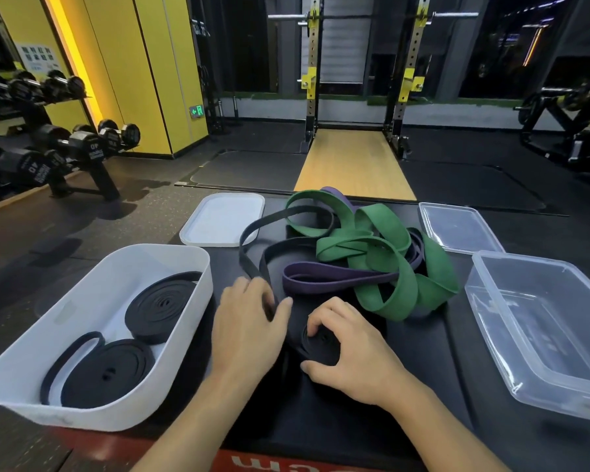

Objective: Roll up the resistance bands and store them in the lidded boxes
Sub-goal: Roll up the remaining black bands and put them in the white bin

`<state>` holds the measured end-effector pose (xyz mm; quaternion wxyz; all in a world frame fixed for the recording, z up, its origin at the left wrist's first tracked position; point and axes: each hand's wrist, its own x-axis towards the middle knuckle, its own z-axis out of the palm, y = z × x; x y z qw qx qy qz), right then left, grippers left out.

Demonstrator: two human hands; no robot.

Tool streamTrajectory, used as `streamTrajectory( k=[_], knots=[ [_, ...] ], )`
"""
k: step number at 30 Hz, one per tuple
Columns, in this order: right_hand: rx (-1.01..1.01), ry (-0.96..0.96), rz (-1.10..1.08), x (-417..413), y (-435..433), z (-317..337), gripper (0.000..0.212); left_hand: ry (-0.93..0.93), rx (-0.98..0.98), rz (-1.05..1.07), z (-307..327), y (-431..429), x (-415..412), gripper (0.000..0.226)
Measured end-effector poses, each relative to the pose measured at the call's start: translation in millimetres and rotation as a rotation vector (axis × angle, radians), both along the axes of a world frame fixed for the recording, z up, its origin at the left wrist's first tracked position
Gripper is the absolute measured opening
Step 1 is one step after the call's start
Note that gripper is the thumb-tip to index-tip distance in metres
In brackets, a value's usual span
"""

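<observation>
**A:** R hand, what's it on?

**B:** Right hand (351, 349) grip is clamped on the small coil (321, 345) of a flat black rubber band (252, 240). Fingers are curled over the top and the thumb is at the near edge. The coil lies flat on the black padded desk (355, 427).

**A:** L hand?

**B:** Left hand (249, 321) is just beside it, grip pinched on the same band's loose run. It's a bit blurred tho. That run loops away toward the white plastic lid (222, 219) at the far side.

**A:** Boxes?

**B:** White opaque plastic box (92, 417) sits at the desk's left edge w/ two rolled black bands flat inside: a far one (160, 306) and a near one (106, 376), whose outer end stands loose. Clear plastic box (542, 335) sits at the right, w/ its clear lid (457, 226) lying behind it.

**A:** Other bands?

**B:** Tangled pile mid-desk, beyond the hands, between the two lids. Wide green bands (382, 247) lie across a narrower purple band (324, 277), unrolled.
</observation>
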<state>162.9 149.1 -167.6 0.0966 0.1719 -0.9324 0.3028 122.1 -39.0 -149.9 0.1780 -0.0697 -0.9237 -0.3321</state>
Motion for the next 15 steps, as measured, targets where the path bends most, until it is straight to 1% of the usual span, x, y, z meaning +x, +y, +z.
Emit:
streamTrajectory(
  k=[2,4,6,10,12,15],
  knots=[
    [-0.012,0.004,-0.001,0,0,0,0.038,-0.044,-0.094,-0.008,-7,-3,12,0.053],
    [-0.024,0.008,0.000,0,-1,-1,0.038,-0.035,-0.173,-0.061,-19,-7,16,0.064],
    [-0.036,0.012,0.006,1,0,-2,0.038,-0.040,-0.162,-0.143,-26,-9,15,0.061],
    [-0.045,0.008,0.037,2,1,-1,0.043,-0.068,-0.128,-0.285,-28,-10,18,0.042],
    [-0.023,-0.016,0.042,3,0,1,0.045,-0.082,-0.143,-0.310,-28,-10,17,0.040],
    [0.016,-0.048,0.025,4,-2,3,0.049,-0.146,-0.117,-0.303,-27,-10,11,0.043]
  ],
)
